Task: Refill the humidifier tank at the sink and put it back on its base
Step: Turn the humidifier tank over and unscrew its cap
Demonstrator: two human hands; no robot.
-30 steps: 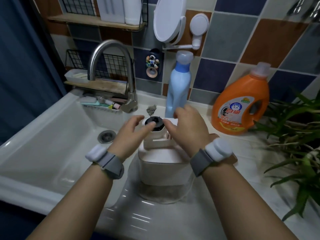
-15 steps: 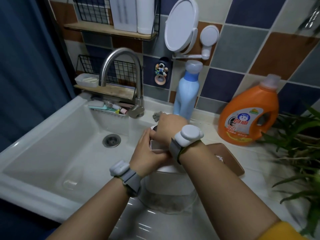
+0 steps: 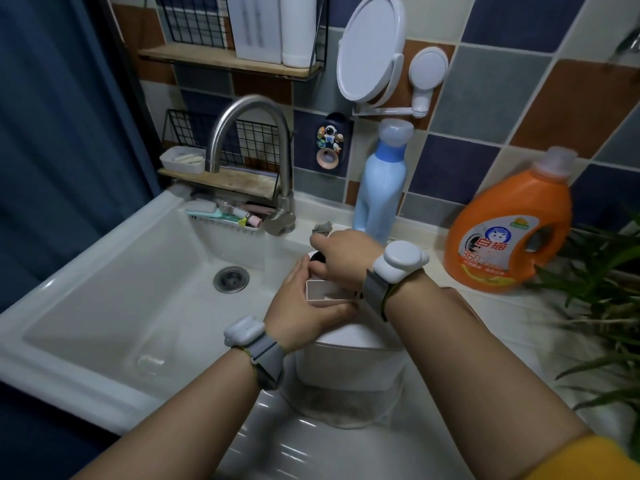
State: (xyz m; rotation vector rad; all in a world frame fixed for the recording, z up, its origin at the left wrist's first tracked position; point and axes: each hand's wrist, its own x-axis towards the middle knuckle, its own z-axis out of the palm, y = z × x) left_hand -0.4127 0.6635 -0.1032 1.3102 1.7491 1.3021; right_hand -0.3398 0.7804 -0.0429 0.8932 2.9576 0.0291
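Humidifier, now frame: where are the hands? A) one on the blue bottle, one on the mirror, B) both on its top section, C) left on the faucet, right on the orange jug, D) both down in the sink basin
B: the left hand and the right hand both clasp the upper part of the white humidifier, which stands on the counter beside the sink; the faucet is untouched.
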